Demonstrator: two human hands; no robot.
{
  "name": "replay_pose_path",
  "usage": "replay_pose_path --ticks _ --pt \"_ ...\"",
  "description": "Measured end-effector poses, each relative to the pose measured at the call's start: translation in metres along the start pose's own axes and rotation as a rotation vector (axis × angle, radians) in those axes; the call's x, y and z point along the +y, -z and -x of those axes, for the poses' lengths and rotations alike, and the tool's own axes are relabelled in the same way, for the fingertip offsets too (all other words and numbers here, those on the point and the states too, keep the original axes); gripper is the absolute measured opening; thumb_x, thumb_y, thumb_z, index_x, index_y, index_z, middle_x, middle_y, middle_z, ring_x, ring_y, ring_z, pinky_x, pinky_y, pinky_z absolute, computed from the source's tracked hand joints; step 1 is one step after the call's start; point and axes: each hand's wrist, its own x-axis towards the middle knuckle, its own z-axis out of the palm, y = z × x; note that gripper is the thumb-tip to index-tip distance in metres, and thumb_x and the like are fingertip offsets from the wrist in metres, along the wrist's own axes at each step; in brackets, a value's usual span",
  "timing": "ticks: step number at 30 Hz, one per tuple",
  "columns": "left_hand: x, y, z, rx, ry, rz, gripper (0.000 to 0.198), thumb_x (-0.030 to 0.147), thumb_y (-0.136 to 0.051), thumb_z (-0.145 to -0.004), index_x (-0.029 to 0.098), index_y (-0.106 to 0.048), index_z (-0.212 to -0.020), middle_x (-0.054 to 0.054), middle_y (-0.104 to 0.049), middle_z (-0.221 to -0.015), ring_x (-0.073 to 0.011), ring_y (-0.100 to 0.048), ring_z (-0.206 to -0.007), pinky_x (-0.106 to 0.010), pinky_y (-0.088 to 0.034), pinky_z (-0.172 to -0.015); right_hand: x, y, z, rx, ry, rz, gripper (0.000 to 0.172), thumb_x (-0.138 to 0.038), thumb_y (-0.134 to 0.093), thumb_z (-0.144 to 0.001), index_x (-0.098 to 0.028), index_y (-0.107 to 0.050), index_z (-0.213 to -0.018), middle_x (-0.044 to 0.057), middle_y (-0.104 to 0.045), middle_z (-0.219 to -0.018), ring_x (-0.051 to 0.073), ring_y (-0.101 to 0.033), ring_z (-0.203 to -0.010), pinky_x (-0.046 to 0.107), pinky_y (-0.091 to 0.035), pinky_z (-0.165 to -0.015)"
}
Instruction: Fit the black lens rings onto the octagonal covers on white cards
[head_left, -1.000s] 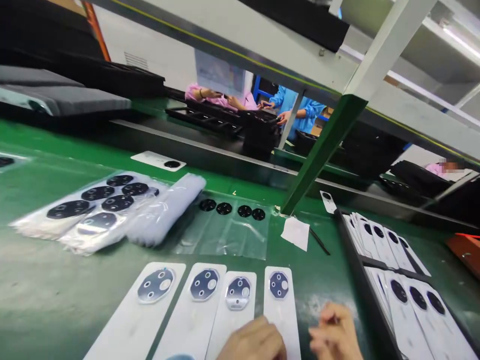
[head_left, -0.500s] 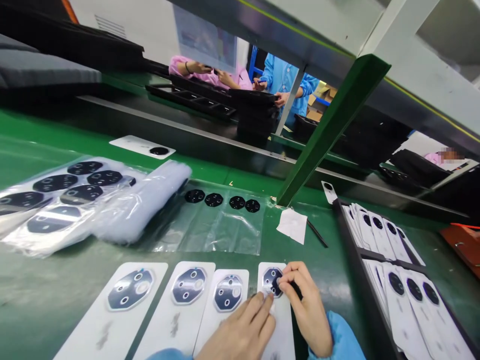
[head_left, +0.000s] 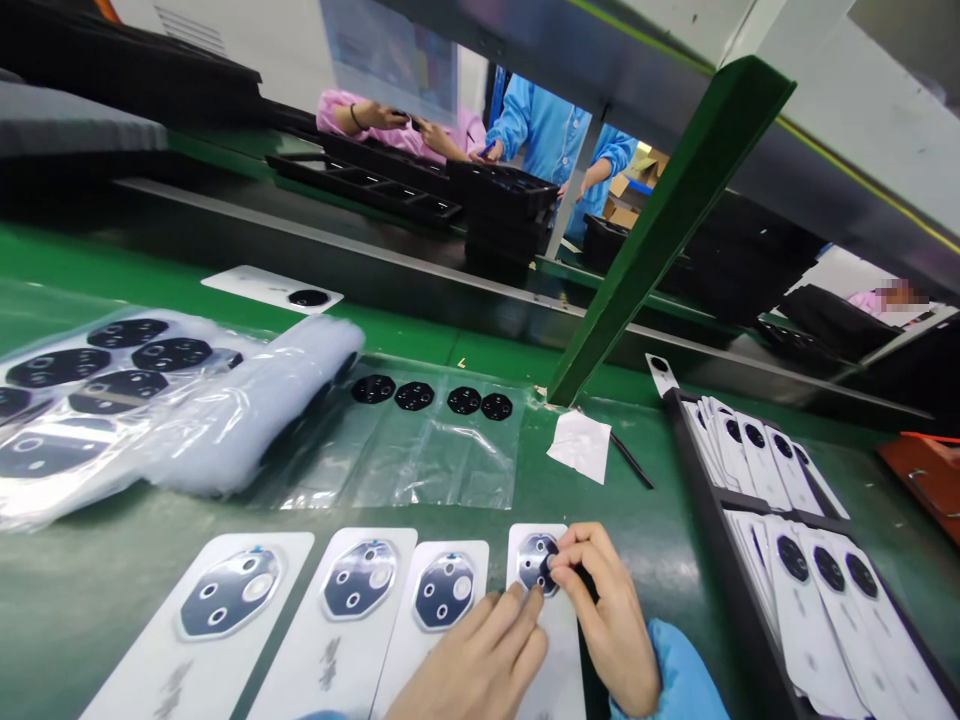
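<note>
Several white phone back covers lie side by side on the green table, each with a dark camera lens plate. My left hand (head_left: 480,660) rests flat, fingers stretched, on the rightmost cover (head_left: 541,640), just below its lens plate (head_left: 534,560). My right hand (head_left: 609,615) is curled, its fingertips pinched on the right edge of that lens plate. The neighbouring covers (head_left: 431,615) lie untouched to the left.
A clear film sheet with several black lens pieces (head_left: 431,397) lies behind the covers. Bagged lens plates (head_left: 90,385) sit at the left. A black tray of white covers (head_left: 780,520) stands at the right. A green post (head_left: 660,240), white paper (head_left: 579,445). People work across the conveyor.
Both hands moved up from the bottom edge onto the rightmost cover. My right hand came to pinch at its lens plate, and my left hand spread flat below it.
</note>
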Motion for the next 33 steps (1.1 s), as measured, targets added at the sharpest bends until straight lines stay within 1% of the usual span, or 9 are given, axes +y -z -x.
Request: replay_pose_path --ticks 4,8,12,14,19,23,27,31,33 --pt "0.000 -0.008 0.000 0.072 -0.001 0.007 0.035 0.011 -0.030 -0.092 0.016 -0.062 -0.080 -0.004 -0.067 -0.098 -0.0198 -0.051 -0.091 -0.035 -0.030 -0.083 -0.002 0.000 0.001 0.000 0.070 0.079 0.018 -0.013 -0.040 -0.090 -0.021 -0.053 -0.081 0.006 -0.048 -0.097 0.019 -0.051 -0.095 0.029 -0.044 -0.080" --pt "-0.002 -0.007 0.001 0.067 -0.014 -0.004 0.025 0.013 -0.039 -0.088 0.017 -0.060 -0.077 -0.004 -0.066 -0.096 -0.0200 -0.049 -0.089 -0.035 -0.029 -0.081 -0.003 -0.002 0.002 0.050 0.148 0.224 0.022 -0.005 -0.040 -0.088 -0.021 -0.054 -0.081 0.006 -0.047 -0.098 0.020 -0.048 -0.094 0.033 -0.044 -0.080" --pt "-0.002 -0.003 -0.001 0.057 0.016 -0.019 0.019 0.012 -0.043 -0.084 0.019 -0.059 -0.077 -0.003 -0.065 -0.094 -0.0201 -0.048 -0.089 -0.035 -0.029 -0.081 -0.005 -0.003 0.002 0.026 0.173 0.300 0.025 -0.001 -0.042 -0.086 -0.021 -0.055 -0.081 0.006 -0.046 -0.099 0.021 -0.045 -0.094 0.034 -0.043 -0.080" --pt "-0.001 -0.002 -0.003 0.042 0.036 -0.017 0.019 0.010 -0.042 -0.082 0.019 -0.059 -0.077 -0.004 -0.065 -0.094 -0.0202 -0.048 -0.090 -0.036 -0.029 -0.082 -0.006 -0.003 0.001 0.020 0.162 0.309 0.025 -0.001 -0.043 -0.085 -0.021 -0.056 -0.079 0.006 -0.046 -0.099 0.021 -0.044 -0.095 0.035 -0.043 -0.080" --pt "0.001 0.000 -0.001 0.036 0.039 -0.005 0.019 0.009 -0.041 -0.081 0.019 -0.057 -0.080 -0.004 -0.065 -0.098 -0.0198 -0.048 -0.090 -0.036 -0.030 -0.082 -0.007 -0.002 -0.001 0.119 0.134 0.300 0.022 -0.003 -0.046 -0.086 -0.021 -0.058 -0.080 0.005 -0.045 -0.094 0.021 -0.044 -0.092 0.035 -0.043 -0.079" --pt "0.002 0.004 0.000 0.037 0.052 -0.013 0.017 0.010 -0.043 -0.079 0.018 -0.058 -0.083 -0.004 -0.064 -0.100 -0.0205 -0.049 -0.091 -0.037 -0.030 -0.084 -0.008 -0.001 -0.003 0.058 0.151 0.293 0.024 -0.001 -0.048 -0.084 -0.020 -0.060 -0.076 0.004 -0.046 -0.091 0.020 -0.044 -0.090 0.033 -0.043 -0.077" --pt "0.001 0.005 -0.001 0.045 0.038 -0.001 0.013 0.012 -0.046 -0.080 0.019 -0.057 -0.081 -0.005 -0.064 -0.101 -0.0206 -0.049 -0.091 -0.036 -0.031 -0.082 -0.008 0.001 -0.004 0.120 0.149 0.296 0.023 -0.001 -0.051 -0.083 -0.020 -0.062 -0.077 0.003 -0.045 -0.087 0.020 -0.044 -0.088 0.033 -0.042 -0.076" --pt "0.002 0.003 -0.001 0.046 0.030 -0.019 0.016 0.011 -0.044 -0.080 0.019 -0.058 -0.081 -0.004 -0.065 -0.099 -0.0207 -0.049 -0.090 -0.036 -0.031 -0.082 -0.008 0.000 -0.004 0.085 0.167 0.307 0.025 0.004 -0.055 -0.079 -0.020 -0.063 -0.073 0.003 -0.046 -0.086 0.020 -0.043 -0.087 0.032 -0.041 -0.074" --pt "0.002 0.003 0.000 0.060 0.026 -0.022 0.019 0.010 -0.042 -0.081 0.019 -0.058 -0.078 -0.004 -0.065 -0.098 -0.0205 -0.049 -0.089 -0.036 -0.031 -0.082 -0.008 -0.001 -0.004 0.109 0.164 0.311 0.025 0.004 -0.057 -0.078 -0.020 -0.063 -0.073 0.003 -0.045 -0.085 0.020 -0.043 -0.087 0.032 -0.041 -0.074"
